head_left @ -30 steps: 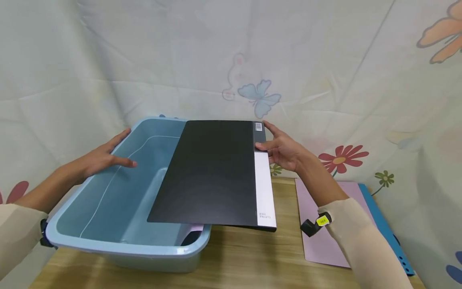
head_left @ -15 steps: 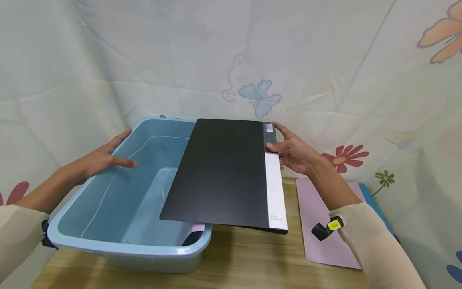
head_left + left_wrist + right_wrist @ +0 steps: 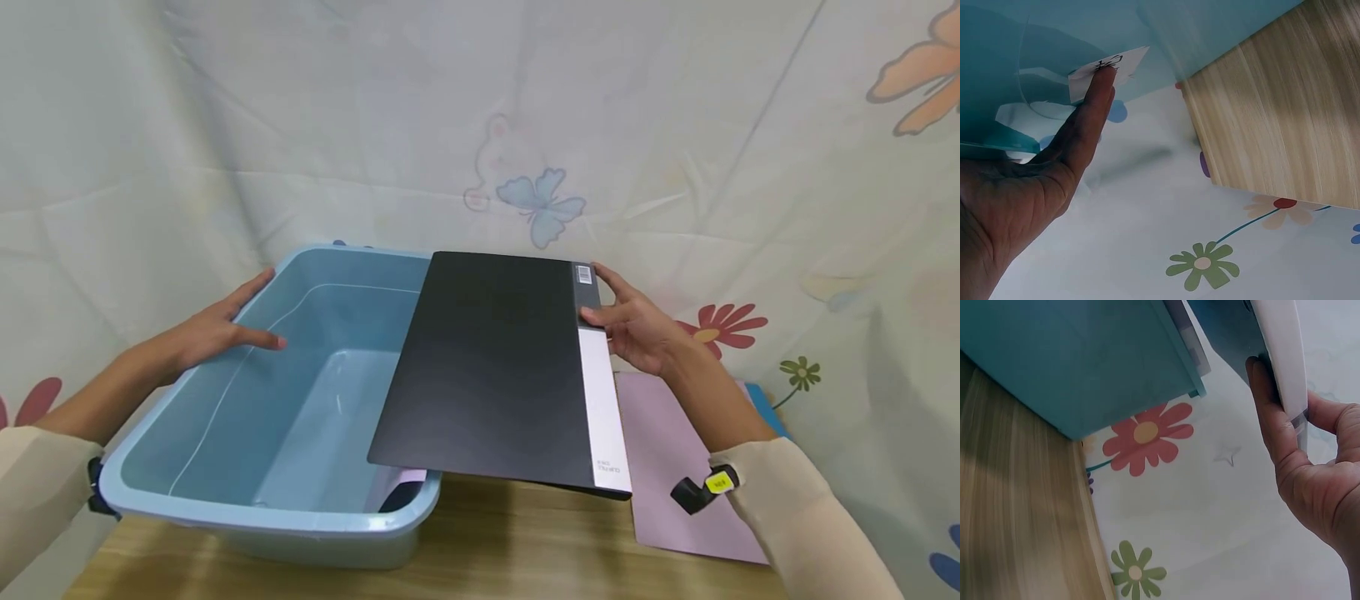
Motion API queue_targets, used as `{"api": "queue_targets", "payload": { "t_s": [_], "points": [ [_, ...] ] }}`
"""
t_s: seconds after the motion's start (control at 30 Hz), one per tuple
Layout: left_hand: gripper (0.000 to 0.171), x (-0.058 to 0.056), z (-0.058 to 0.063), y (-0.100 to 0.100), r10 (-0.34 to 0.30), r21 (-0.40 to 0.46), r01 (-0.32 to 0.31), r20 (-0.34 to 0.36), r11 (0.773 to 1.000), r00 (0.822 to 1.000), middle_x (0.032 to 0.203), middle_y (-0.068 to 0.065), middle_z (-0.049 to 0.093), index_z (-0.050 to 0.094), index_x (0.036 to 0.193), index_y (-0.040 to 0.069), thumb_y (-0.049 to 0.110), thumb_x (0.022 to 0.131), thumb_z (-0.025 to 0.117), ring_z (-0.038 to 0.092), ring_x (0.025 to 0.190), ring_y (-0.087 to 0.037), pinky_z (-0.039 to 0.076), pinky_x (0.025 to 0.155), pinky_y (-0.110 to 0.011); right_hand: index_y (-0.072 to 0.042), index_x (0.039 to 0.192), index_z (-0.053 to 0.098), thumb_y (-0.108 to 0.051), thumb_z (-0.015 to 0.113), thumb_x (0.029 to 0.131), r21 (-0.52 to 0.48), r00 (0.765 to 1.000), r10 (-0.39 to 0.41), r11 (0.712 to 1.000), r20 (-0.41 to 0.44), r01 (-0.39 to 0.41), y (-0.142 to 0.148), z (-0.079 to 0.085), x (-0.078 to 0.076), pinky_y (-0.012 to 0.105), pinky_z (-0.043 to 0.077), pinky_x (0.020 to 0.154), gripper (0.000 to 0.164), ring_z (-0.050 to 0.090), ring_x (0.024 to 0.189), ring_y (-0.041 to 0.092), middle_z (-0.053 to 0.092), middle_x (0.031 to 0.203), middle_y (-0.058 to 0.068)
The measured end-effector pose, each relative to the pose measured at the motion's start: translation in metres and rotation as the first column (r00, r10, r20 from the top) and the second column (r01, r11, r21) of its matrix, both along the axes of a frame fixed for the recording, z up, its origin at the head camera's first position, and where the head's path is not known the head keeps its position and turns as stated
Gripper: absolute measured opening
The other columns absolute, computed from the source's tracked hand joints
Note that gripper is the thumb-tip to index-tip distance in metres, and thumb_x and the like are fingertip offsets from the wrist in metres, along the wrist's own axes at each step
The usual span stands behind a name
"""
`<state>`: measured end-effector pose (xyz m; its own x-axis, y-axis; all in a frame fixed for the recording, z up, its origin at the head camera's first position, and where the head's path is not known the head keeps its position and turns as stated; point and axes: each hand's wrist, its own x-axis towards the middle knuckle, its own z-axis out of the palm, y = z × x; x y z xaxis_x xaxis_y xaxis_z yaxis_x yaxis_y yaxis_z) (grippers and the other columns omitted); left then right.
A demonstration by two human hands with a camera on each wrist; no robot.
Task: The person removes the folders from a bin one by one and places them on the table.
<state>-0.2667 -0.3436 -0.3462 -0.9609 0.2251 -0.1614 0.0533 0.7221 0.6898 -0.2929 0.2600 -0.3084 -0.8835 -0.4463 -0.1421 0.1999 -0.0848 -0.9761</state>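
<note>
On the bench (image 3: 525,550) stands the blue tub (image 3: 300,521). The black folder (image 3: 495,367) spans above its right side, long axis running near to far, spine rightward. The right hand (image 3: 637,329), the nearer, pinches that spine toward its far end; the left hand (image 3: 213,333), well apart, rests straight-fingered astride the tub's left rim, thumb inside.

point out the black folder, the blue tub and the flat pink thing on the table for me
Black folder (image 3: 487,367): head view, middle of its black cover.
Blue tub (image 3: 262,518): head view, its near rim.
Flat pink thing (image 3: 663,454): head view, its bare surface left of the right sleeve.
</note>
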Motion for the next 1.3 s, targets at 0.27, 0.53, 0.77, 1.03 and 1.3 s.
{"api": "queue_targets", "payload": {
  "t_s": [0.27,0.53,0.77,1.03,1.3],
  "points": [
    [0.126,-0.002,-0.002,0.003,0.009,0.038,-0.010,0.017,0.999,1.000,0.187,-0.034,0.004,-0.024,0.177,0.043,0.040,0.103,0.078,0.039,0.153,-0.074,0.065,0.094,-0.073,-0.039,0.182,-0.001,-0.003,0.051,0.115,-0.031,1.000,0.004,1.000,0.018,-0.004,0.021,-0.002,0.004,0.034,0.070,0.086,0.093,0.083,0.105,0.016,0.069,0.136,0.003],
    [0.127,-0.002,-0.002,0.004,0.011,0.030,-0.011,0.009,0.999,1.000,0.187,-0.034,0.005,-0.024,0.177,0.042,0.043,0.103,0.079,0.038,0.154,-0.074,0.062,0.096,-0.077,-0.039,0.182,-0.004,-0.002,0.054,0.114,-0.076,0.999,-0.011,0.997,0.042,0.014,0.041,-0.006,0.007,0.034,0.070,0.089,0.097,0.083,0.107,0.016,0.071,0.134,0.001],
    [0.126,-0.003,-0.003,0.006,0.005,0.038,-0.005,0.014,0.999,1.000,0.187,-0.034,0.003,-0.024,0.177,0.041,0.042,0.103,0.078,0.036,0.155,-0.075,0.060,0.098,-0.080,-0.040,0.182,-0.007,0.001,0.052,0.114,-0.123,0.999,0.006,0.992,0.039,-0.001,0.063,-0.011,0.011,0.035,0.071,0.090,0.098,0.084,0.109,0.018,0.073,0.134,0.001],
    [0.125,-0.003,0.000,0.006,0.008,0.012,-0.008,0.014,1.000,1.000,0.185,-0.037,0.004,-0.024,0.177,0.039,0.039,0.104,0.076,0.037,0.154,-0.074,0.059,0.100,-0.080,-0.037,0.182,-0.010,0.003,0.049,0.115,-0.183,0.999,0.020,0.983,0.028,-0.015,0.086,-0.019,0.013,0.038,0.071,0.086,0.097,0.086,0.106,0.021,0.075,0.132,0.005],
    [0.124,-0.002,0.000,0.007,0.009,0.017,-0.010,0.009,1.000,1.000,0.185,-0.037,0.006,-0.023,0.178,0.038,0.038,0.104,0.076,0.038,0.153,-0.074,0.059,0.100,-0.080,-0.039,0.182,-0.010,0.002,0.048,0.116,-0.190,0.999,0.025,0.982,0.035,-0.018,0.106,-0.031,0.014,0.040,0.071,0.088,0.097,0.086,0.111,0.023,0.074,0.136,0.003]
  ]
}}
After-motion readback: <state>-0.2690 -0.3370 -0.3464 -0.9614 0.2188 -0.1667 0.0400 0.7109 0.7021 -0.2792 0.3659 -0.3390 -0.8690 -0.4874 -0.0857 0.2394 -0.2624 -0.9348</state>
